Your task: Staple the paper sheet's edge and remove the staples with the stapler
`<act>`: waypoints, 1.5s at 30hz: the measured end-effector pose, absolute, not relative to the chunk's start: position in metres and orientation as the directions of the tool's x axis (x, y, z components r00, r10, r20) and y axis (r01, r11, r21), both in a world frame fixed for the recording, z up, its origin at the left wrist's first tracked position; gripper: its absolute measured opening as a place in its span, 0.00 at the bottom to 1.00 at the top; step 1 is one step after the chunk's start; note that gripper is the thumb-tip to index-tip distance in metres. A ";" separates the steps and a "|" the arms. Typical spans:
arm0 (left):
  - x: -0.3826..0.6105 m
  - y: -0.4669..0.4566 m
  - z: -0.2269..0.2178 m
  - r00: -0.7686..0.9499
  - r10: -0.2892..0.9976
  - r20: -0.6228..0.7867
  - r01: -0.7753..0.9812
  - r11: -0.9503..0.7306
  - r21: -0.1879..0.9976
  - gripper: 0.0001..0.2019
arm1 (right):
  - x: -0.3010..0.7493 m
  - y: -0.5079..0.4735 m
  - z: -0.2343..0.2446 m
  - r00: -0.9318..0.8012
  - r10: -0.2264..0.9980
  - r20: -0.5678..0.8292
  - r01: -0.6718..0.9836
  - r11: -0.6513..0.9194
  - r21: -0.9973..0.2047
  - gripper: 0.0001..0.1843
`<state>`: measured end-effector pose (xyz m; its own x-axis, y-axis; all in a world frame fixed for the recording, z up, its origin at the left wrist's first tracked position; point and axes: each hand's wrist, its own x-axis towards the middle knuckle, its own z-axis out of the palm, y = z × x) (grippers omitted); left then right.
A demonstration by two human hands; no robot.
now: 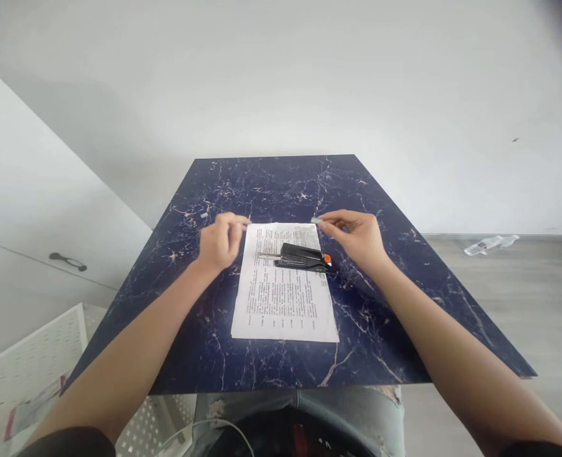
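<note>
A stack of printed paper (285, 317) lies on the dark blue marbled table. On it rests a black stapler (300, 256) with an orange part at its right end and a metal tray sticking out to the left. My right hand (357, 235) pinches a small pale greenish piece (316, 220) at the paper's far right corner; its exact kind is too small to tell. At the far left corner, my left hand (219, 241) has its index finger stretched toward the sheet's edge, thumb apart and other fingers loosely curled. I see nothing in it.
A small pale bit (203, 215) lies on the table (271, 184) left of the paper. White perforated furniture (33, 343) stands at lower left, beside a white panel with a dark handle (68, 260). Clear plastic bottles (490, 244) lie on the floor at right.
</note>
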<state>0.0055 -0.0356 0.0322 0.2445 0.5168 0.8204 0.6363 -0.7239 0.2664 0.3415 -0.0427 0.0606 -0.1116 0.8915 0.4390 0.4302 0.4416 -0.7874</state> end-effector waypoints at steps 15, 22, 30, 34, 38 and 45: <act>-0.074 0.012 0.022 -0.185 0.919 0.348 0.968 0.109 0.226 0.11 | 0.420 0.043 -0.004 0.183 0.934 0.307 0.773 0.056 -0.632 0.32; -0.066 0.006 0.029 -0.088 0.954 0.287 0.984 0.039 0.174 0.10 | 0.424 0.042 -0.006 0.200 0.948 0.249 0.612 0.078 -0.787 0.22; -0.036 -0.006 0.035 0.040 0.936 0.349 0.975 -0.113 0.191 0.14 | 0.422 0.045 -0.012 0.129 0.947 0.293 0.584 0.166 -0.795 0.16; -0.008 -0.021 0.038 0.155 0.858 0.490 0.822 -0.387 0.417 0.08 | 0.420 0.043 -0.009 0.167 0.931 0.326 0.622 0.157 -0.767 0.15; 0.020 -0.038 0.039 0.242 0.815 0.526 0.646 -0.540 0.540 0.06 | 0.416 0.040 -0.005 0.158 0.906 0.391 0.665 0.195 -0.721 0.15; 0.024 -0.045 0.041 0.356 0.763 0.540 0.603 -0.629 0.491 0.06 | 0.408 0.035 0.000 -0.055 0.944 0.326 0.770 0.248 -0.588 0.20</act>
<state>0.0244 -0.0453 0.0408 0.3558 0.7627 0.5401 0.6031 -0.6289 0.4907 0.4075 0.0352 0.0004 -0.0551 0.9437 0.3263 0.7698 0.2483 -0.5880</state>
